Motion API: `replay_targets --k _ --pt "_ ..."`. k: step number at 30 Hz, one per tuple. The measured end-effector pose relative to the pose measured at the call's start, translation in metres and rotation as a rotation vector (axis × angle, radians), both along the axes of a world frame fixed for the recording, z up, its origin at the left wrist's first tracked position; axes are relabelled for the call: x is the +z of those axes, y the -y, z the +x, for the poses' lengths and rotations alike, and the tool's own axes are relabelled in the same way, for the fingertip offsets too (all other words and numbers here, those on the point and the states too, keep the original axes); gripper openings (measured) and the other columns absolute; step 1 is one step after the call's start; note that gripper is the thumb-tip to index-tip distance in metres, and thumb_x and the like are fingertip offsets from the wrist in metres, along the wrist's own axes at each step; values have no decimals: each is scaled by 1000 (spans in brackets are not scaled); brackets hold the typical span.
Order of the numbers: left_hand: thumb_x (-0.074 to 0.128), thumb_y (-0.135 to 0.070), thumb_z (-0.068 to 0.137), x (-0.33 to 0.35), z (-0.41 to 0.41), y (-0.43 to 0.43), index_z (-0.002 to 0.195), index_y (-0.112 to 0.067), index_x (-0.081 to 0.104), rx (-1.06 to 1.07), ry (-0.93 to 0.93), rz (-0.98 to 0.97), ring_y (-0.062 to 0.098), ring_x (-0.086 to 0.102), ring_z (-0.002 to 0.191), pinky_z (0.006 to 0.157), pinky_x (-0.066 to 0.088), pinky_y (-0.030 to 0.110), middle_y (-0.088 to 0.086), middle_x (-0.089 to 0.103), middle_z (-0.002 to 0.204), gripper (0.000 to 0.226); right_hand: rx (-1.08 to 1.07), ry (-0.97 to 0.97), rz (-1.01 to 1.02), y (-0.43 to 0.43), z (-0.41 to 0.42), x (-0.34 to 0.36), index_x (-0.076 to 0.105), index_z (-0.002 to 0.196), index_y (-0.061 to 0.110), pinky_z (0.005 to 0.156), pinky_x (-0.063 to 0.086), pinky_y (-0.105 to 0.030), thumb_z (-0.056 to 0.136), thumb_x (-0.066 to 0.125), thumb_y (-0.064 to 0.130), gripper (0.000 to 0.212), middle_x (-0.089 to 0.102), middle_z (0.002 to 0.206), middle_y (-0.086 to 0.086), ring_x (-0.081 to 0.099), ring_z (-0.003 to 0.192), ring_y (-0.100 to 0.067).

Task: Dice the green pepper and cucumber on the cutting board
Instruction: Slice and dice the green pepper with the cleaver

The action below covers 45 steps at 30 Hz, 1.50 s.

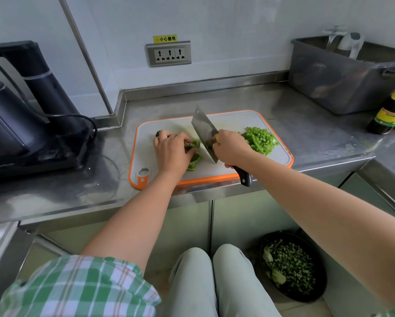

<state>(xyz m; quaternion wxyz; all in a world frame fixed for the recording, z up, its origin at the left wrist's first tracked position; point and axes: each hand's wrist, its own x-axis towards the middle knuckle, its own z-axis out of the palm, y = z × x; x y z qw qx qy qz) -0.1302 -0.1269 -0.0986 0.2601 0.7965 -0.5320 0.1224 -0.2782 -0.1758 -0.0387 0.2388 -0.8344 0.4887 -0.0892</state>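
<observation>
Head view, lower frame: a green plaid sleeve (77, 287) at lower left and pale trousers (214, 282) at bottom centre. To their right, on the floor, stands a dark round container (306, 297) holding chopped green scraps.

Above these, at mid-frame, a steel surface (306, 133) carries a white cutting board (237, 121) with an orange rim. On its centre the left hand (172, 152) bears down on the green pepper (195, 156) – several cut pieces, fingers curled over them and holding them in place. A dark green piece (158, 133) shows at the far-left edge of that hand; it is mostly hidden and cannot be identified.

The right hand (233, 148) has its fingers wrapped tight round the cleaver (204, 131) where the black handle meets the blade. The blade stands tilted between the two hands, just right of the pepper; whether its edge touches the board cannot be told. A pile of diced pepper (261, 139) lies on the board's right part, beyond the right hand.

Further back – a black kettle (6, 120) on its base at left, a dark bottle (390, 108) at right, a grey tub (333, 81) at upper right, and a wall socket (169, 54) at upper centre.
</observation>
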Motion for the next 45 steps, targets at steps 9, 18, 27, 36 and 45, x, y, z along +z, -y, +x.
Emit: replay_targets --k 9,18,27,36,45 --pt "49 -64 80 4 -6 -20 115 -26 64 -183 63 -13 25 45 107 89 34 37 2 56 114 54 -109 204 23 7 -21 0 42 99 5 32 35 -18 95 37 11 8 52 69 -9 55 39 -19" --pt "50 -23 96 -1 -18 -7 115 -20 59 -116 156 175 30 44 110 90 30 36 7 53 120 22 -169 276 94 6 -34 1 45 101 5 35 41 -23 93 36 9 13 51 75 -11 57 44 -23" --pt "61 -24 86 3 -8 9 110 -17 64 9 228 73 30 45 112 91 32 39 6 56 117 25 -242 296 109 23 -41 1 44 106 6 36 41 -22 95 36 12 14 52 74 -10 55 42 -19" --pt "48 -19 96 5 -35 38 109 -18 62 -103 190 192 29 47 108 86 34 36 6 61 113 19 -254 280 150 27 -50 -5 45 107 6 36 41 -22 95 38 12 15 52 71 -9 53 40 -18" --pt "48 -1 90 5 -31 47 143 -26 42 -227 180 189 26 35 130 99 28 37 -1 44 147 59 -233 254 186 31 -48 -9 45 100 8 33 38 -21 100 45 23 15 55 71 -11 51 32 -17"
